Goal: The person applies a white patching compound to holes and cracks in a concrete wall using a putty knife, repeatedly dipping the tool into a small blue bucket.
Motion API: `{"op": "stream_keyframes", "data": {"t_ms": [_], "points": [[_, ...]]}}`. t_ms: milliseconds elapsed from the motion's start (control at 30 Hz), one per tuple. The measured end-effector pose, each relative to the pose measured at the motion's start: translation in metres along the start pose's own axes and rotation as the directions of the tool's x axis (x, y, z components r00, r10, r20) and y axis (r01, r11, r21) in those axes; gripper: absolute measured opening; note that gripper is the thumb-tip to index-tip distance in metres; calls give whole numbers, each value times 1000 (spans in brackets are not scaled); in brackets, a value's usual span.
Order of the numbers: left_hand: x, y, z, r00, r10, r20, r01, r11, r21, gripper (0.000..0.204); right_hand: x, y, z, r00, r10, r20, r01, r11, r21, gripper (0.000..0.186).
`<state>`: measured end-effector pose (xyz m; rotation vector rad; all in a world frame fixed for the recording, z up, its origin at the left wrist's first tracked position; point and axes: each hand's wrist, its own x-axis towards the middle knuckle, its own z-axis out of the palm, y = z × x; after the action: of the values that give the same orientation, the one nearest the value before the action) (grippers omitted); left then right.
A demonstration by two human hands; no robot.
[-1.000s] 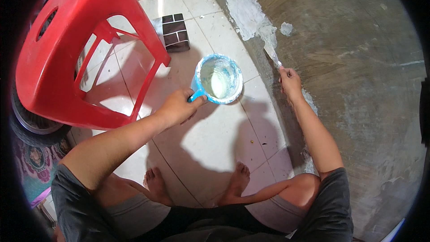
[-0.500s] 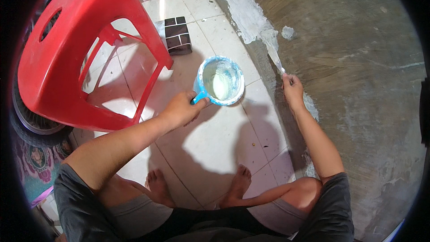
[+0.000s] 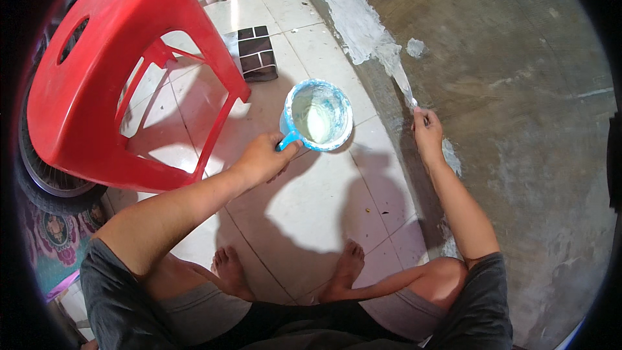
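My left hand [image 3: 262,157] is closed round the handle of a blue plastic dipper [image 3: 290,133], held over the floor. White paste [image 3: 317,123] lies inside the dipper, and its rim is smeared with white. On the right, my right hand [image 3: 427,131] grips a putty knife [image 3: 409,93] whose blade is coated white. The blade lies against the lower part of the grey cement wall [image 3: 518,129], at the near end of a rough white paste strip [image 3: 363,23]. My fingers cover most of the knife's handle.
A red plastic stool [image 3: 97,91] stands tilted in view at the left, with a bicycle wheel [image 3: 55,185] behind it. A brick-patterned piece [image 3: 257,54] lies on the white tile floor [image 3: 304,204]. My bare feet rest on the tiles. Patterned cloth [image 3: 55,240] is at far left.
My right hand and the putty knife have shifted slightly toward me and to the right along the wall. The dipper in my left hand has barely moved.
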<state>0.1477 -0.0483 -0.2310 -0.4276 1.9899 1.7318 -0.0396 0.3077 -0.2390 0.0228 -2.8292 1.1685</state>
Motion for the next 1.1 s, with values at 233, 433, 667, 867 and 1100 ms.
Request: {"op": "stream_keyframes", "data": {"t_ms": [233, 433, 667, 867, 1100], "points": [[-6, -3, -5, 998, -51, 37, 50, 999, 10, 38, 33, -32, 15, 981, 195, 4, -194, 979, 68, 34], [-7, 0, -5, 1000, -3, -1, 4, 999, 36, 38, 10, 3, 5, 992, 89, -90, -90, 996, 0, 36], [-13, 17, -3, 999, 33, 25, -35, 995, 88, 37, 39, -32, 39, 996, 92, -16, -93, 995, -47, 36], [-28, 53, -7, 997, 54, 55, -65, 970, 234, 34, 17, -12, 18, 990, -60, -126, 44, 991, -130, 35], [-56, 98, -8, 996, 11, 83, -26, 984, 174, 29, 15, -18, 13, 1000, 7, -29, -9, 998, -61, 36]]}}
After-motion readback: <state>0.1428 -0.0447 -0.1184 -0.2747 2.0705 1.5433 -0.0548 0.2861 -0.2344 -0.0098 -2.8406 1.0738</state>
